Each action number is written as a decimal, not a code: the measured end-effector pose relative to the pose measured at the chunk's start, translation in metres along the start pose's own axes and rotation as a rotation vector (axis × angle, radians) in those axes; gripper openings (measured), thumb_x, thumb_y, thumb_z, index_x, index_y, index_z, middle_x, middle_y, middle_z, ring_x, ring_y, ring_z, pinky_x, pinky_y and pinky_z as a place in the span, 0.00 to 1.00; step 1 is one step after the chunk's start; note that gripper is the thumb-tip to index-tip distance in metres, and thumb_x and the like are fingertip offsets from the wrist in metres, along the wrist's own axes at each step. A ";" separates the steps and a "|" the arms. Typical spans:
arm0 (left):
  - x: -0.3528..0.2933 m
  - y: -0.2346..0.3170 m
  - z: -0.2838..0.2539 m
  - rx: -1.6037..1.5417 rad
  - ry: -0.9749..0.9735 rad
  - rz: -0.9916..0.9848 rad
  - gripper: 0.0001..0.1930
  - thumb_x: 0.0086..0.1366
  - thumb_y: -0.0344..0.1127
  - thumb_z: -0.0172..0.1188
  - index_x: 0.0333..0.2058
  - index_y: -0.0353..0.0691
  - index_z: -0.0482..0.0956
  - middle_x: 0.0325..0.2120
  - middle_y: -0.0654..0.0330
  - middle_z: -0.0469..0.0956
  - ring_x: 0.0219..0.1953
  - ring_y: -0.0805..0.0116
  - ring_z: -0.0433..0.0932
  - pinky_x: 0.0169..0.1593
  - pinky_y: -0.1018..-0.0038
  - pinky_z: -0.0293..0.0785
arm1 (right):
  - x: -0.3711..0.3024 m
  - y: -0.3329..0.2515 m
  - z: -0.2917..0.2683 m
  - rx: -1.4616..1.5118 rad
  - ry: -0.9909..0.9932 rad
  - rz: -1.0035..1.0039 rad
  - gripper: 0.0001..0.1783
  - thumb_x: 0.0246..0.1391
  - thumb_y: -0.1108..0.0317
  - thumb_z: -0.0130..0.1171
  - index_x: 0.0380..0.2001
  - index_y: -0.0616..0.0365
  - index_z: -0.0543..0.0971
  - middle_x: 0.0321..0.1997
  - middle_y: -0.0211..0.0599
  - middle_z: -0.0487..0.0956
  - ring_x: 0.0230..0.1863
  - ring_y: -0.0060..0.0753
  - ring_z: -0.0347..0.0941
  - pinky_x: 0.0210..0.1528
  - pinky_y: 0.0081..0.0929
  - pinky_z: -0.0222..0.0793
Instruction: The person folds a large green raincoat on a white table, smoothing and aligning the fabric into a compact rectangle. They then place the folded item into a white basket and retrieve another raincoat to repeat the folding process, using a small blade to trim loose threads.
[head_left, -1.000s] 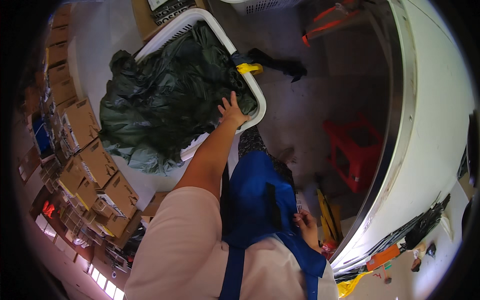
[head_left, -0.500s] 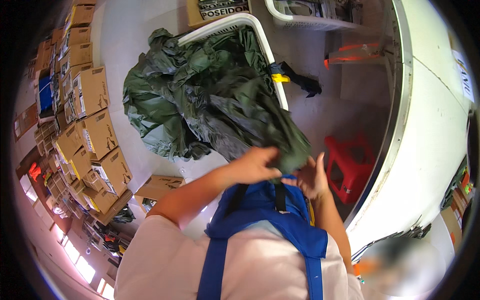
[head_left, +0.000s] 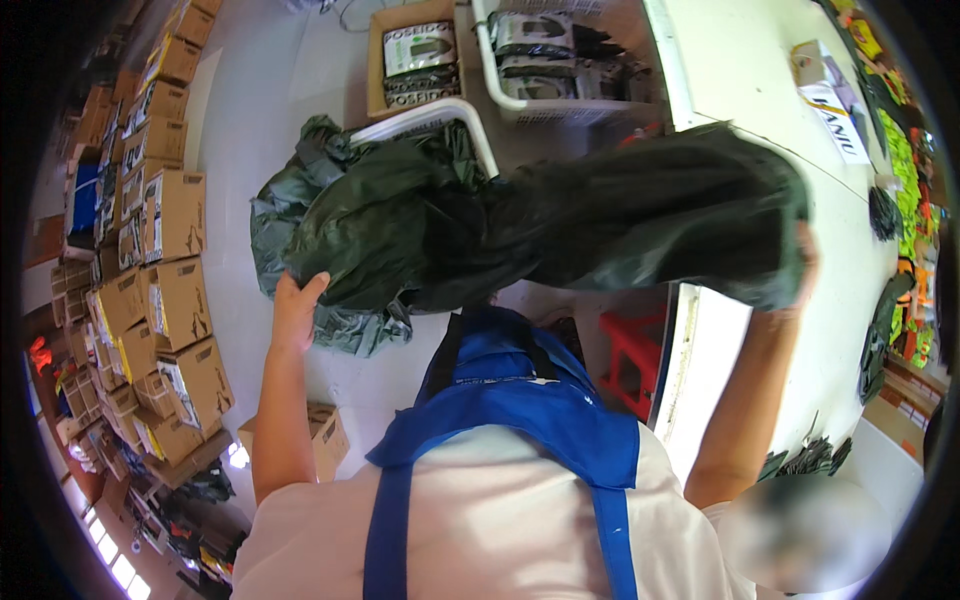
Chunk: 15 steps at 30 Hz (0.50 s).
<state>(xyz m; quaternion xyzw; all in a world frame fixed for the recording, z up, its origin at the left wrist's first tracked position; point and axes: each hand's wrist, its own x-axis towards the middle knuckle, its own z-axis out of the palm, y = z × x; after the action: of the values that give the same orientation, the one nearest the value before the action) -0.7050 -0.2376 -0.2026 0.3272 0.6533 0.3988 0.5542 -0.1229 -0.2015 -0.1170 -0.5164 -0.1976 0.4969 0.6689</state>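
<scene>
Near-white glare is returned by the white tabletop (head_left: 845,335) around the right hand (head_left: 806,262), while the red stool (head_left: 638,370), between the hands and nearer the body, is sunk in shadow. Daylight is admitted by windows (head_left: 118,560) below and left of the left hand (head_left: 295,308). The dark green sheeting (head_left: 660,210) is softened by blur at the right hand. Cardboard cartons (head_left: 175,215) beyond the left hand are bowed by fisheye distortion.

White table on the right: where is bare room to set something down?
Two patches of the white table look bare: one between the dark green sheet and the white box, another between the right hand and the black strips. The sheet covers part of the near edge; the right side is crowded with a black bundle and yellow-green things.
</scene>
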 end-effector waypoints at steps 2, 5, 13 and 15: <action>-0.020 -0.001 0.013 0.052 -0.008 0.055 0.20 0.57 0.28 0.58 0.50 0.32 0.72 0.45 0.58 0.76 0.46 0.69 0.73 0.54 0.73 0.66 | -0.010 -0.066 -0.005 -0.046 -0.038 -0.200 0.14 0.50 0.68 0.55 0.40 0.62 0.78 0.39 0.44 0.79 0.38 0.37 0.78 0.42 0.30 0.76; -0.020 -0.028 0.058 0.214 -0.083 0.184 0.19 0.57 0.28 0.57 0.48 0.30 0.71 0.44 0.57 0.77 0.45 0.68 0.74 0.52 0.73 0.67 | -0.057 -0.178 -0.033 -0.219 -0.012 -0.536 0.13 0.50 0.67 0.55 0.39 0.59 0.78 0.37 0.43 0.79 0.38 0.36 0.77 0.43 0.31 0.75; -0.031 -0.057 0.295 1.169 -0.490 0.502 0.25 0.54 0.43 0.64 0.50 0.40 0.72 0.44 0.48 0.76 0.46 0.54 0.76 0.49 0.69 0.72 | -0.284 -0.288 -0.178 -1.142 0.570 -0.944 0.10 0.48 0.67 0.55 0.35 0.54 0.78 0.34 0.39 0.77 0.37 0.36 0.75 0.45 0.33 0.72; -0.046 -0.018 0.381 0.819 -1.160 0.258 0.30 0.57 0.48 0.63 0.57 0.44 0.68 0.55 0.49 0.68 0.54 0.54 0.71 0.54 0.65 0.69 | -0.338 -0.302 -0.199 -1.349 0.738 -0.909 0.09 0.48 0.66 0.55 0.34 0.53 0.78 0.33 0.38 0.76 0.37 0.36 0.75 0.46 0.34 0.71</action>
<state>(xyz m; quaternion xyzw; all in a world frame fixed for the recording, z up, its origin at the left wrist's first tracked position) -0.3218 -0.2257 -0.2225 0.7423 0.3068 -0.0536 0.5932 0.0261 -0.5851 0.1583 -0.7989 -0.4058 -0.2361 0.3760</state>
